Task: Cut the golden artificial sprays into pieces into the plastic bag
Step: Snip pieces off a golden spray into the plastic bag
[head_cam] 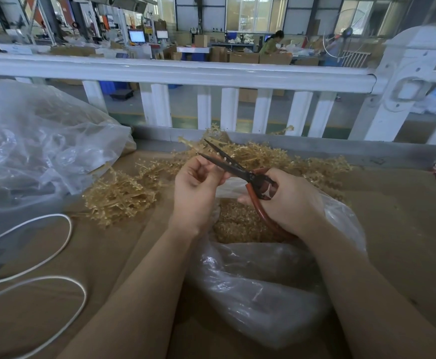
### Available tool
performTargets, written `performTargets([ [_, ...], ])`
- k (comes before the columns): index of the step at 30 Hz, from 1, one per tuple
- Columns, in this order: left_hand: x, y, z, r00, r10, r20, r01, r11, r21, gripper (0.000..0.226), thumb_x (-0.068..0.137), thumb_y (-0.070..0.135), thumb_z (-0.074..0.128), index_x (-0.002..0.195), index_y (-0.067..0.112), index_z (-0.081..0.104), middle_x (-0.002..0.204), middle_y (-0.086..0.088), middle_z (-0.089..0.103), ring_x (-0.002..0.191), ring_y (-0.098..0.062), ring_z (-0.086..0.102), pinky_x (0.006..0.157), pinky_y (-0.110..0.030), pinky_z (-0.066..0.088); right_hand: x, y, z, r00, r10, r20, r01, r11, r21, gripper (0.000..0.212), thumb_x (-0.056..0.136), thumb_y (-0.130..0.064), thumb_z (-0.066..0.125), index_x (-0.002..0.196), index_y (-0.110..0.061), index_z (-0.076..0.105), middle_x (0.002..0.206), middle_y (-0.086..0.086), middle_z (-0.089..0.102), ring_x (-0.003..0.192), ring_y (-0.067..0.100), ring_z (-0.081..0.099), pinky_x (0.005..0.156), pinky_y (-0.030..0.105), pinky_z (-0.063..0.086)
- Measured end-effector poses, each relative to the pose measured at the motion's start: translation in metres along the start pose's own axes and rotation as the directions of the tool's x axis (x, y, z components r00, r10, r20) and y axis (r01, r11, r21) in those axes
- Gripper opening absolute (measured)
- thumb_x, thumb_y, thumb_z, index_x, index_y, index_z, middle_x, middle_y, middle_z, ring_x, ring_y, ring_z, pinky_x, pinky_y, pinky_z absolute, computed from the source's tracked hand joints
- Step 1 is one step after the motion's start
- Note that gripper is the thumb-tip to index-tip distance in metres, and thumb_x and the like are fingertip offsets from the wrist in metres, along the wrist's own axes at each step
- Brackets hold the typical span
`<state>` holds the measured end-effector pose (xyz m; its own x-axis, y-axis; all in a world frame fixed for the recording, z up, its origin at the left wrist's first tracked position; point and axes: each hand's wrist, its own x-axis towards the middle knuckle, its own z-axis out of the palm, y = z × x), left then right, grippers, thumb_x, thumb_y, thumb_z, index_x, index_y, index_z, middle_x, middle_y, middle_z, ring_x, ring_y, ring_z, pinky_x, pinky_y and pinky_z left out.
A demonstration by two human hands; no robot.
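Cardboard covers my bench, with golden sprays heaped within reach. I keep the plastic bag open under both hands so cut bits drop in. My right hand grips the scissors, blades parted; my left hand pinches a small sprig at them.

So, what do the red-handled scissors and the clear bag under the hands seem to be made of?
Red-handled scissors: dark, dull blades, probably steel; the looped handles look coated in glossy red-brown plastic or rubber. Clear bag: thin, soft plastic film, judging by its wrinkles, shine and see-through walls.
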<state>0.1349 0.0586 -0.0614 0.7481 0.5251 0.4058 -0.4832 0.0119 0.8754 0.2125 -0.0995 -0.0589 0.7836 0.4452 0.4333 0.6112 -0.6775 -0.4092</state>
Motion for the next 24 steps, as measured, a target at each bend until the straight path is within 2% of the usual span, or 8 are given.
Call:
performTargets([
  [5, 0.0017, -0.0028, -0.0007, 1.000, 0.013, -0.011, -0.013, 1.000, 0.012, 0.010, 0.096, 0.001, 0.058, 0.091, 0.007, 0.065, 0.075, 0.002, 0.067, 0.074, -0.010, 0.064, 0.079, -0.027, 0.053, 0.0000, 0.0006, 0.0006, 1.000, 0.004, 0.012, -0.004, 1.000, 0.004, 0.058, 0.056, -0.099, 0.042, 0.078, -0.046, 0.050, 0.061, -0.022, 0.057, 0.060, -0.005, 0.052, 0.048, 0.019, 0.034],
  [11, 0.0035, -0.0043, -0.0020, 1.000, 0.000, -0.018, -0.001, 1.000, -0.018, 0.011, 0.094, -0.001, 0.059, 0.088, 0.006, 0.064, 0.074, 0.000, 0.066, 0.071, -0.011, 0.063, 0.076, -0.025, 0.053, -0.0013, 0.0005, -0.0001, 1.000, -0.001, 0.005, 0.001, 1.000, -0.002, 0.049, 0.060, -0.096, 0.048, 0.078, -0.051, 0.047, 0.062, -0.025, 0.058, 0.060, -0.008, 0.051, 0.048, 0.016, 0.032],
  [14, 0.0029, -0.0036, -0.0036, 1.000, -0.008, -0.014, 0.008, 1.000, -0.025, 0.010, 0.094, -0.001, 0.060, 0.088, 0.006, 0.065, 0.074, -0.001, 0.066, 0.071, -0.011, 0.063, 0.074, -0.024, 0.053, -0.0016, -0.0006, -0.0002, 1.000, -0.007, -0.029, 0.007, 1.000, -0.025, 0.048, 0.062, -0.096, 0.047, 0.075, -0.049, 0.047, 0.056, -0.026, 0.053, 0.054, -0.008, 0.048, 0.046, 0.015, 0.029],
  [19, 0.0011, -0.0017, -0.0014, 1.000, -0.022, -0.010, 0.021, 0.999, -0.029, 0.007, 0.092, -0.004, 0.060, 0.088, -0.001, 0.064, 0.069, -0.005, 0.063, 0.067, -0.012, 0.059, 0.072, -0.024, 0.052, -0.0014, -0.0007, 0.0013, 0.997, -0.027, -0.078, 0.022, 0.998, -0.062, 0.060, 0.063, -0.096, 0.041, 0.084, -0.041, 0.053, 0.055, -0.023, 0.051, 0.052, -0.006, 0.047, 0.045, 0.018, 0.031],
  [21, 0.0008, -0.0004, -0.0006, 1.000, -0.030, -0.008, 0.030, 0.999, -0.046, 0.004, 0.092, -0.005, 0.059, 0.090, -0.005, 0.063, 0.068, -0.007, 0.061, 0.066, -0.012, 0.058, 0.070, -0.024, 0.051, -0.0019, -0.0010, 0.0013, 0.997, -0.021, -0.079, 0.017, 0.998, -0.055, 0.061, 0.062, -0.097, 0.040, 0.085, -0.042, 0.054, 0.056, -0.024, 0.052, 0.054, -0.008, 0.046, 0.046, 0.017, 0.030],
  [24, 0.0005, 0.0017, -0.0004, 0.999, -0.035, -0.005, 0.034, 0.997, -0.068, 0.011, 0.093, -0.007, 0.057, 0.085, 0.000, 0.063, 0.067, -0.008, 0.059, 0.063, -0.012, 0.056, 0.067, -0.022, 0.050, -0.0023, -0.0020, 0.0007, 0.997, -0.025, -0.074, 0.022, 0.998, -0.052, 0.058, 0.062, -0.096, 0.040, 0.086, -0.045, 0.052, 0.058, -0.026, 0.052, 0.055, -0.010, 0.046, 0.046, 0.015, 0.029],
])
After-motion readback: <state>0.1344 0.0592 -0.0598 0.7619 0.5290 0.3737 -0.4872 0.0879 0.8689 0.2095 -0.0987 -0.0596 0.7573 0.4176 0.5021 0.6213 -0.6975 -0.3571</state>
